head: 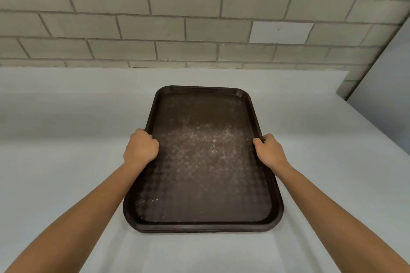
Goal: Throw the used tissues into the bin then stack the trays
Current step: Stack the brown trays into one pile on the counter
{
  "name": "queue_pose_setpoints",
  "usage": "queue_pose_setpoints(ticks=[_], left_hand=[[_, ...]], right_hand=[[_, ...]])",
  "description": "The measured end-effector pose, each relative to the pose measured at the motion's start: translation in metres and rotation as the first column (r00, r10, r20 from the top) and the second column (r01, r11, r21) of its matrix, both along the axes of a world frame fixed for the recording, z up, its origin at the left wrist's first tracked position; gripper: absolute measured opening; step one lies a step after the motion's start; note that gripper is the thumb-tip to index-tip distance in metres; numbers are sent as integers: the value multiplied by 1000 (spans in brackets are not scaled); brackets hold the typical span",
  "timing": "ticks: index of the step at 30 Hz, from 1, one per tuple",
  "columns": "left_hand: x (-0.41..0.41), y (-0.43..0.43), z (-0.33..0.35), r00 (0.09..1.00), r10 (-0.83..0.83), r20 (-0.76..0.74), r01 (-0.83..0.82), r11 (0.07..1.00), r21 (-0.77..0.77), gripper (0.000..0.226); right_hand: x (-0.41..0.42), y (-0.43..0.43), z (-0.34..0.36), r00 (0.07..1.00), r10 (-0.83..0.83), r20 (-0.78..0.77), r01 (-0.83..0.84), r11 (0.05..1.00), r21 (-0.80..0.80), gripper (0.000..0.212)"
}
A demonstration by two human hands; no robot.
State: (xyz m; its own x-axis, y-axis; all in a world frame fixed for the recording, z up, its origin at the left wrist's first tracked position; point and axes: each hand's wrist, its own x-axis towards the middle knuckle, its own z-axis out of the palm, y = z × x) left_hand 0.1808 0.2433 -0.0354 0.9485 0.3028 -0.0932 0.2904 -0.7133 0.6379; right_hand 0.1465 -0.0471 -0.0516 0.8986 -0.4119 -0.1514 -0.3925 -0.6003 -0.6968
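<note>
No legible text anywhere.

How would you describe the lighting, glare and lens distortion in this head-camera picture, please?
Head view: soft, even light with faint shadows on the table around the tray; a dull sheen on its worn centre, no hard glare; the wide lens bows the mortar lines of the brick wall; nothing looks blurred.

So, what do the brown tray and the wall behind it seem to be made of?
The brown tray looks like moulded plastic, probably: matte dark brown, with an embossed diamond texture, rounded corners and pale scuffs in the middle. The wall seems to be grey masonry blocks, perhaps concrete: rough faces, with mortar joints in staggered courses.
</note>
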Motion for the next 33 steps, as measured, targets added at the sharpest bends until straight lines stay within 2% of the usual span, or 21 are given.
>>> queue_pose_setpoints(ticks=[11, 20, 27, 33], left_hand=[[-6, -139, 0, 995, -97, 24, 97, 995, -34, 19], [-13, -231, -10, 983, -179, -46, 177, 983, -47, 23], [-13, -269, -13, 980, -193, -56, 190, 980, -49, 24], [-3, -259, -12, 986, -163, -47, 161, 986, -29, 29]], right_hand=[[-14, -143, 10, 999, -39, 4, 39, 997, -66, 33], [-37, -234, 4, 994, -90, -61, 80, 986, -145, 36], [-45, -268, -1, 990, -110, -85, 94, 981, -172, 36], [-33, -261, 2, 995, -98, -33, 92, 985, -147, 37]])
